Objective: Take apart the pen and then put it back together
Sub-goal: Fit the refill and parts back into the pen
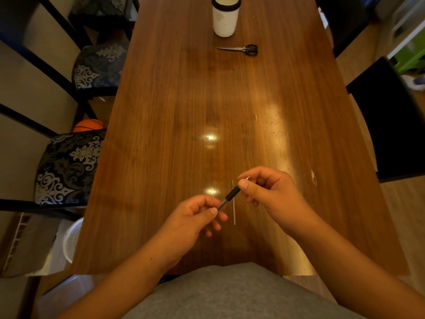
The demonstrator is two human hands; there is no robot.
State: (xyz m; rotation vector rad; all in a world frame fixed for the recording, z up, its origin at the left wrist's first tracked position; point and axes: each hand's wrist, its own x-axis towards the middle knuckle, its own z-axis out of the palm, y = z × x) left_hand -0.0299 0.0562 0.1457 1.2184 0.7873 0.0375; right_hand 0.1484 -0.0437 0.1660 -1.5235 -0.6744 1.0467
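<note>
I hold the pen (230, 197) slantwise above the near part of the wooden table (184, 111). My left hand (195, 221) pinches its lower, clear barrel end between thumb and fingers. My right hand (266, 192) pinches the upper end by the black grip, and the metal tip pokes out past the thumb. A thin pale ink refill (234, 208) lies on the table just behind the pen, pointing away from me. Most of the barrel is hidden inside my left fist.
Black-handled scissors (243, 49) and a white cup with a dark rim (225, 17) stand at the far end. Patterned chairs (69, 166) line the left side, dark chairs (391, 125) the right. A white basket (73, 238) sits on the floor at left.
</note>
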